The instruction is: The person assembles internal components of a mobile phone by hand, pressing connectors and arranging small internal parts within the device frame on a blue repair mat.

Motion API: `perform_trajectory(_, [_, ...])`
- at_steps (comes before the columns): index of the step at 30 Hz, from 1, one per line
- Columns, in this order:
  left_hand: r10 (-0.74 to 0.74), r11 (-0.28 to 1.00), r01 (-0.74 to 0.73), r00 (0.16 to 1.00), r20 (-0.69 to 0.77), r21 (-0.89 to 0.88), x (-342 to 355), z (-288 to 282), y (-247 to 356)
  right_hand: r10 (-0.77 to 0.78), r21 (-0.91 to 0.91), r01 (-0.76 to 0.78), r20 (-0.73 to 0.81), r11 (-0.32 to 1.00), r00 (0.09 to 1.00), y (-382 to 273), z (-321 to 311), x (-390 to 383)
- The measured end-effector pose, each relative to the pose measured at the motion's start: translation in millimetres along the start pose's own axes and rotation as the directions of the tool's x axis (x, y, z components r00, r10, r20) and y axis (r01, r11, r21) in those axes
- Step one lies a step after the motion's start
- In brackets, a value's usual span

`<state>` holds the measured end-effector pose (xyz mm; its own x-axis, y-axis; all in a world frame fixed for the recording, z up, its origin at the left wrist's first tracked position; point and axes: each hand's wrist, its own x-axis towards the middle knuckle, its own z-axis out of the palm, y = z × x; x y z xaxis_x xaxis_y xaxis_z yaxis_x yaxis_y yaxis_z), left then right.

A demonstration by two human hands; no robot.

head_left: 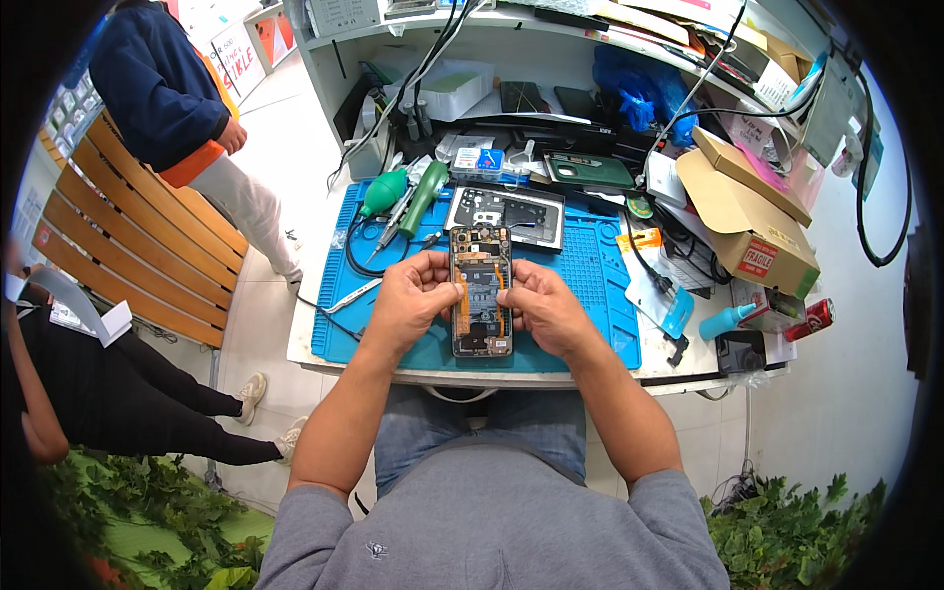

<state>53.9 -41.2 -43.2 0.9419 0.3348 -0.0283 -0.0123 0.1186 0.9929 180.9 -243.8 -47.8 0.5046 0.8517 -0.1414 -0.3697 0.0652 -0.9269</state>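
An opened smartphone (480,295), its back off and its battery and orange flex cables showing, is held upright in the picture over a blue repair mat (413,344). My left hand (418,295) grips its left edge, thumb on the inner parts. On the opposite edge, my right hand (546,303) holds it the same way, fingers curled behind. Just beyond lies a detached phone back cover or frame (531,218), dark inside with a pale rim. To its left are a green-handled tool (425,197), a green air blower (383,192) and a pair of tweezers (356,293).
Cardboard boxes (757,211), cables and a light-blue bottle (726,322) crowd the right side, with a red can (811,321) at the edge. A shelf (511,29) spans the back. Two people are at the left, one standing by a slatted wooden bench (138,226).
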Motion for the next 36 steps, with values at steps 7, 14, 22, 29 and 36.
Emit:
perform_trajectory(7, [-0.011,1.0,0.011,1.0,-0.001,-0.008,0.7,6.7,-3.8,-0.07,0.077,0.068,0.012,0.995,0.997,5.0,0.8,2.7])
perform_trajectory(14, [-0.017,1.0,0.017,1.0,0.001,0.006,0.2,12.9,-2.3,-0.156,0.055,0.158,-0.034,0.986,0.987,10.4,3.1,3.8])
perform_trajectory(22, [-0.018,1.0,0.018,0.999,-0.031,-0.025,-0.3,13.9,-2.8,-0.065,0.102,0.068,-0.029,0.993,0.997,3.1,1.7,3.1])
perform_trajectory(29, [0.006,1.0,-0.006,1.0,-0.015,-0.015,0.1,15.6,-6.2,-0.097,0.048,0.1,-0.056,0.994,0.994,6.9,1.7,4.5])
perform_trajectory(36, [-0.001,0.999,0.001,1.0,0.003,-0.035,-0.6,14.6,-4.5,-0.134,0.042,0.137,-0.069,0.99,0.989,10.0,3.5,5.1])
